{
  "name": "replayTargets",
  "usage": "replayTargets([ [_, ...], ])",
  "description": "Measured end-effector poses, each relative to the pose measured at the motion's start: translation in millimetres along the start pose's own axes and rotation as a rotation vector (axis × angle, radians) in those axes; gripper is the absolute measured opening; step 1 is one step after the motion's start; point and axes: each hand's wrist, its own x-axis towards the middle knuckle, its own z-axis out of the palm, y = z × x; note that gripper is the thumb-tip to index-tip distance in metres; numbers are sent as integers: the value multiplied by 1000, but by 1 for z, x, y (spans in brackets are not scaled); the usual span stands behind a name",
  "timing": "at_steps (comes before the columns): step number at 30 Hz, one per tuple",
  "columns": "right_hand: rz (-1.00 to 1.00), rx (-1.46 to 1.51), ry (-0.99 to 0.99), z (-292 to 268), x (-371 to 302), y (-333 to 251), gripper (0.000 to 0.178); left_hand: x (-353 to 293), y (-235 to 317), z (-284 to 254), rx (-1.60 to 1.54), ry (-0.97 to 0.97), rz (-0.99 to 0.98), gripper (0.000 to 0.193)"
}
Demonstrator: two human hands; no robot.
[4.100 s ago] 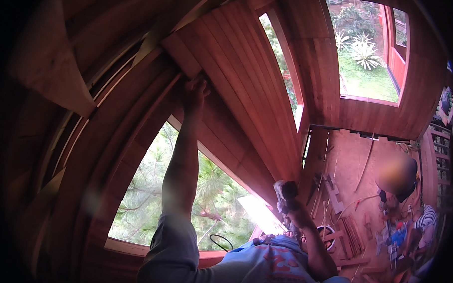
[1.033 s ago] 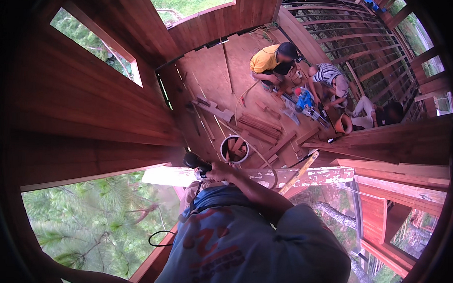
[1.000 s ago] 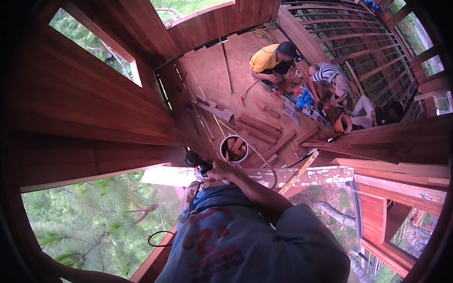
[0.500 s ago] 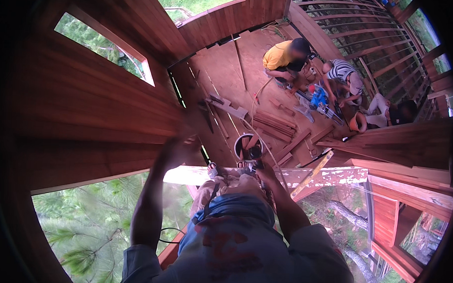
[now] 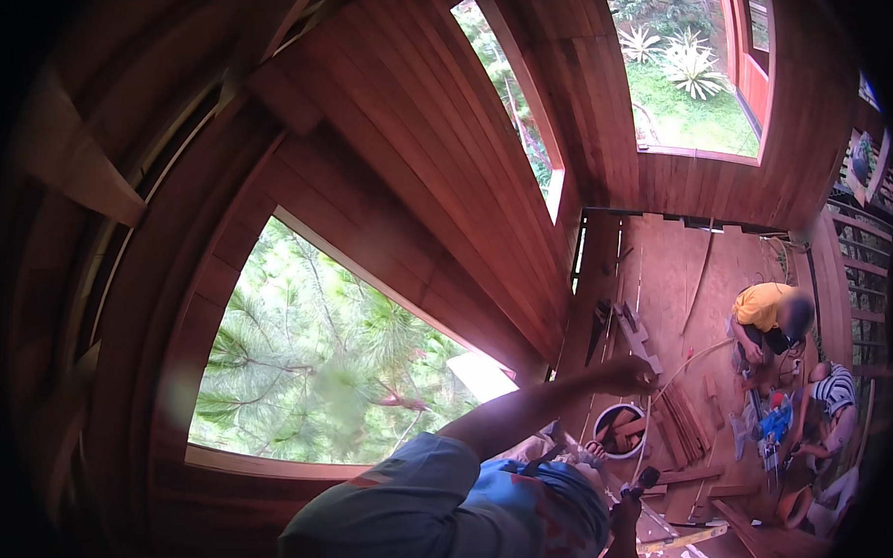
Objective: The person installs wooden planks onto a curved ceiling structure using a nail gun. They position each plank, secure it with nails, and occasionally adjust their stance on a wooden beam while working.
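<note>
My left arm reaches out over the plank floor. At its end, my left hand (image 5: 634, 377) is above and beyond a white bucket (image 5: 600, 444) filled with wood offcuts (image 5: 622, 429). Its fingers look curled together; anything in them is too small to make out. Low in the view, my right hand (image 5: 626, 509) is closed around a dark tool with a blunt black head (image 5: 647, 477); its exact kind is unclear. A pale hose or cord (image 5: 705, 353) curves across the floor beyond my left hand.
Wood-clad walls (image 5: 423, 111) with window openings rise at left and ahead. Stacked boards (image 5: 679, 425) lie right of the bucket. A yellow level (image 5: 688, 539) rests near a paint-flaked beam (image 5: 662, 531). Two people, one in a yellow shirt (image 5: 760, 306), crouch by a blue power saw (image 5: 776, 420).
The view has swung left, showing more wall and window. My left hand has left the wall side and now reaches forward over the floor. My right hand still holds the dark tool.
</note>
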Motion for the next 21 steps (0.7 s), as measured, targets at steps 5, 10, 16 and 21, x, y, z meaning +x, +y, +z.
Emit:
replayTargets([
  [5,-132,-245,-132,16,12,-16,36,-26,-84,-26,-7,185,2,38],
  [10,-277,-516,-158,34,-22,-37,54,-66,-117,-36,70,194,-126,34],
  [16,-176,-608,-227,24,-5,-42,62,-63,-145,-27,-47,230,-108,32],
  [21,-157,-522,-317,-8,7,-33,42,-65,-172,-20,-314,161,-34,29],
])
